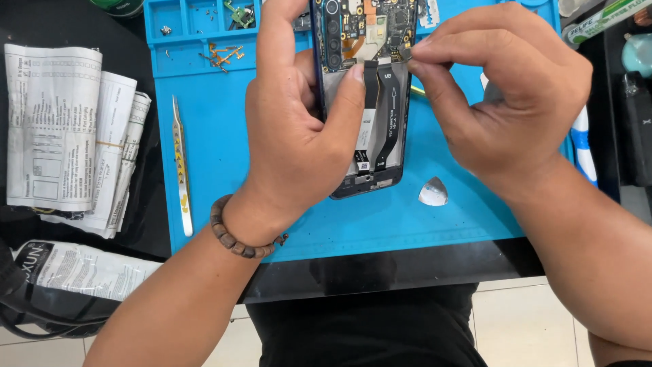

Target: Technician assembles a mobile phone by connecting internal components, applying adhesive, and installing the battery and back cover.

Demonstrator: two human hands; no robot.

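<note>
Two bare hands work over an opened phone (370,102) that lies back-up on a blue mat (224,136), its circuit board and flat cables exposed. The left hand (299,129) wraps the phone's left edge, thumb pressed on a cable, likely to steady it. The right hand (502,95) pinches closed on something small at the board's right edge; what it is cannot be told. Tweezers (181,163) and a pick (433,192) lie within easy reach.
</note>
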